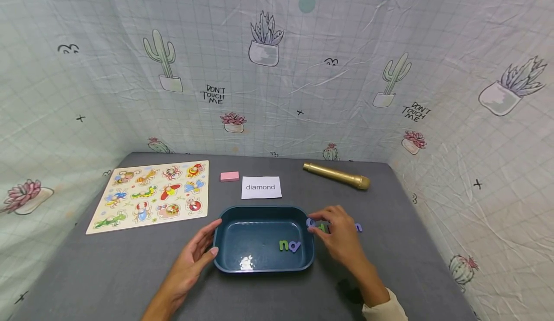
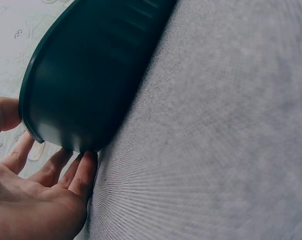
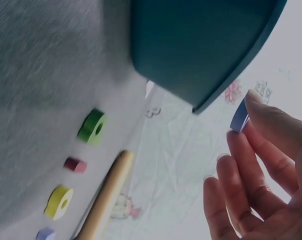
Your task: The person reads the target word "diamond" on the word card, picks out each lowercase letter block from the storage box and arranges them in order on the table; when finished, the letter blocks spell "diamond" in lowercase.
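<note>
A dark blue-green plastic tray [image 1: 264,209] lies on the table. Inside it, near the right end, are a green letter n [image 1: 283,245] and a purple letter [image 1: 294,247]. My left hand [image 1: 190,258] rests its extended fingers and thumb against the tray's left end. Just beyond the right rim, my right hand [image 1: 339,234] pinches a purple round letter [image 3: 240,117] between thumb and fingers, raised off the table. On the table below it lie a green letter [image 3: 92,127], a small red piece [image 3: 75,165], a yellow letter [image 3: 58,202] and a purple letter [image 1: 358,227].
Behind the tray are a white card [image 1: 261,187] reading "diamond" and a pink block [image 1: 229,176]. A gold microphone [image 1: 336,176] lies at the back right. A wooden insect puzzle board [image 1: 151,196] is at left. A printed curtain [image 1: 277,90] surrounds the table.
</note>
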Available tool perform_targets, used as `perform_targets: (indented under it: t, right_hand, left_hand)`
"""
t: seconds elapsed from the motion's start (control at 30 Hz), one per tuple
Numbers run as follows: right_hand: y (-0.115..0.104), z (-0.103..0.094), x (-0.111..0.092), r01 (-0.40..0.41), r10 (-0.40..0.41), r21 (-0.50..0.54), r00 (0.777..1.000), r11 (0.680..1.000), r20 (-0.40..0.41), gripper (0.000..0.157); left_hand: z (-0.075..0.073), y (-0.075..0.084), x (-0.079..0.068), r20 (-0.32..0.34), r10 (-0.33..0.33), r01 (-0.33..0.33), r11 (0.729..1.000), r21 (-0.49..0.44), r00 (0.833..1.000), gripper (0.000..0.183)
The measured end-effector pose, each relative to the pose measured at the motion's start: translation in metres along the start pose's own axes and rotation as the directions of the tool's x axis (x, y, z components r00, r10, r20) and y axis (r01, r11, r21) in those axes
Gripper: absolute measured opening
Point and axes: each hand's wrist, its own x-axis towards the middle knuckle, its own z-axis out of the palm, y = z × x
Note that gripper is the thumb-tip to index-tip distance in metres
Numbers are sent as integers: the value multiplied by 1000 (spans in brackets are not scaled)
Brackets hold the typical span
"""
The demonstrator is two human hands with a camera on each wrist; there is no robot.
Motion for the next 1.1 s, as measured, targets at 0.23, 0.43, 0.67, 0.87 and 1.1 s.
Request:
perform_targets:
  t: [0.23,0.43,0.67,0.87,1.1]
  right_hand:
    - [16,-6,-2,26,-26,-7,998,1000,-56,30]
    - [26,-10,-5,5,-6,-13,998,1000,-62,32]
    - [40,-15,-10,3,-6,-40,996,999,-88,33]
    - [52,-20,-17,-13,8,-49,994,999,-108,33]
    - [66,-28,-25,-51,41,-80,991,995,-124,32]
  left_hand:
    - [0,0,1,-12,-22,22,1000,14,1000,62]
    - [0,1,0,-14,-16,16,1000,18,1000,62]
    - [0,0,1,-22,-42,42,999,19,999,62]
    - [-1,-1,1,-21,-42,42,999,18,999,62]
    - [-1,-2,0,-12,-21,21,1000,16,1000,62]
